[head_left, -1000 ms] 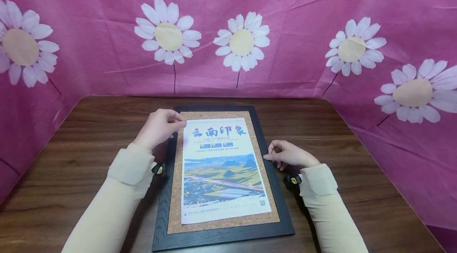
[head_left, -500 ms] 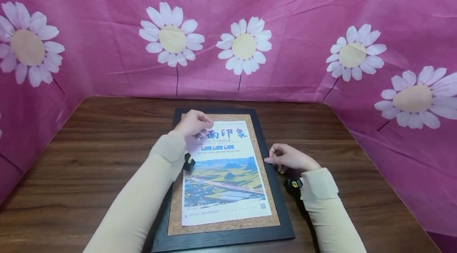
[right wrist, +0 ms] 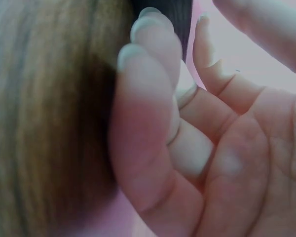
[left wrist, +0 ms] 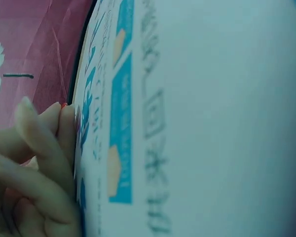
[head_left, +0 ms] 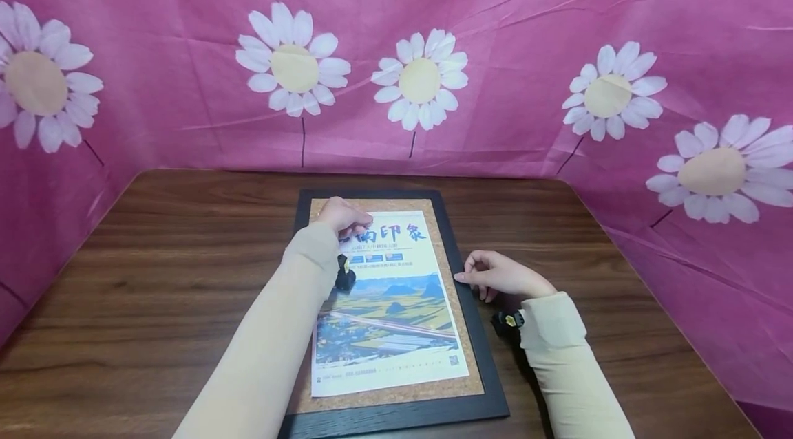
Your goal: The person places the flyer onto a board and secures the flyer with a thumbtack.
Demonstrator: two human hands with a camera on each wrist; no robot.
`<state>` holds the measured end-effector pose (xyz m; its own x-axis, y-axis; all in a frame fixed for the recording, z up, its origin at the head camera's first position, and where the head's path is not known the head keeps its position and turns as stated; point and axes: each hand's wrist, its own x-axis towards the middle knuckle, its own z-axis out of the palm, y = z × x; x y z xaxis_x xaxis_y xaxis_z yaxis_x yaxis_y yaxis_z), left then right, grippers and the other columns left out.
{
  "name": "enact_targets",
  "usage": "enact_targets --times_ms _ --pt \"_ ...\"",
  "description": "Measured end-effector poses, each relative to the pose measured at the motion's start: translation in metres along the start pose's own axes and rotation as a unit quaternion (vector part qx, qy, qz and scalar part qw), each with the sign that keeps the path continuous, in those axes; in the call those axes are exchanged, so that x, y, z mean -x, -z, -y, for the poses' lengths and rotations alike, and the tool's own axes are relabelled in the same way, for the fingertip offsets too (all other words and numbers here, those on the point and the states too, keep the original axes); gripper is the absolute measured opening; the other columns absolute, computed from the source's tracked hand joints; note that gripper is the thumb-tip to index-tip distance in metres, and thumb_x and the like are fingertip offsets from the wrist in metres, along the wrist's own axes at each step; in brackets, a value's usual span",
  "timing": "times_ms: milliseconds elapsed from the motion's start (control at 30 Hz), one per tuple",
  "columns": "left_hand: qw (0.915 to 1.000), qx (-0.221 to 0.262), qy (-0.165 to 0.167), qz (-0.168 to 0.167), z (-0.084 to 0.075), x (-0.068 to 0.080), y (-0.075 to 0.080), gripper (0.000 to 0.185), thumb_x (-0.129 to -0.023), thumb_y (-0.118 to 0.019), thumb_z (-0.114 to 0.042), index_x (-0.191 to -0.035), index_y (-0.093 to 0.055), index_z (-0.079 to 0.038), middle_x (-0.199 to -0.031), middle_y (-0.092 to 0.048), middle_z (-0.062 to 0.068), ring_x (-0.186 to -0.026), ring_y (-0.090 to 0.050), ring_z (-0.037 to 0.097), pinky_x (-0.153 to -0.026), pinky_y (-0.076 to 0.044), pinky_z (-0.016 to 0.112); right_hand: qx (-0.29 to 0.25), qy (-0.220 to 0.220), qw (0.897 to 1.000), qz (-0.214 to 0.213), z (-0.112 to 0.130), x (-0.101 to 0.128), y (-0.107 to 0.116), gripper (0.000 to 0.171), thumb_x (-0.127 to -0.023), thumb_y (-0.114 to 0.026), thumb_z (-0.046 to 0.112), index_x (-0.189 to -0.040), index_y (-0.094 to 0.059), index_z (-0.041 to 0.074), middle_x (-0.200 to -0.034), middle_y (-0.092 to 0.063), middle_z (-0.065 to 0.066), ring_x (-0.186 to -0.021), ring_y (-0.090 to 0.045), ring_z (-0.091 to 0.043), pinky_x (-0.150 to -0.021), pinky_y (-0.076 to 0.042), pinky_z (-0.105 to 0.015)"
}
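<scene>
While the left hand [head_left: 344, 217] rests curled on the poster's [head_left: 387, 315] far left corner — fingers pressed to the paper, a pinch can't be confirmed — the poster lies flat on the cork board [head_left: 461, 329] mid-table [head_left: 155, 267]. Right hand [head_left: 498, 274] — loosely curled, empty — touches the board's right frame edge.

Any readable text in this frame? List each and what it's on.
"印象": large brush title at the top of the poster; the characters before it are hidden by the left hand.
Small lines under the title, the poster's bottom strip and the QR code: too small to read.
Left wrist view: print blurred, unreadable.
</scene>
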<state>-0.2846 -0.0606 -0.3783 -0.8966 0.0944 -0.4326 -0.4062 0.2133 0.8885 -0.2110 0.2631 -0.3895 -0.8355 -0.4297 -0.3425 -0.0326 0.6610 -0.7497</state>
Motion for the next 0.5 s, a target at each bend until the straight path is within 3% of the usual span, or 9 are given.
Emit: enact_targets --times_ms 233,500 --pt "0.9998 -0.001 0.017 -0.013 0.007 -0.010 0.003 0.023 -0.089 -0.074 -0.012 -0.108 -0.073 0.000 -0.060 -0.065 -0.002 -0.042 -0.048 0.001 -0.043 -0.034 0.013 0.002 -0.009 1.000 -0.003 -0.001 -0.002 0.000 0.028 -0.097 -0.063 0.030 -0.094 -0.055 0.004 -0.073 -0.056 -0.006 -0.062 -0.057 -0.019 -0.059 -0.056 -0.035" --pt "0.9998 0.013 0.008 -0.014 0.010 -0.015 0.002 0.026 -0.088 -0.074 -0.010 -0.110 -0.072 0.003 -0.062 -0.066 -0.001 -0.044 -0.051 0.001 -0.044 -0.039 0.012 -0.005 -0.013 1.000 -0.007 0.000 -0.001 0.000 0.027 -0.098 -0.063 0.029 -0.096 -0.055 0.003 -0.074 -0.057 -0.006 -0.061 -0.058 -0.019 -0.059 -0.056 -0.035"
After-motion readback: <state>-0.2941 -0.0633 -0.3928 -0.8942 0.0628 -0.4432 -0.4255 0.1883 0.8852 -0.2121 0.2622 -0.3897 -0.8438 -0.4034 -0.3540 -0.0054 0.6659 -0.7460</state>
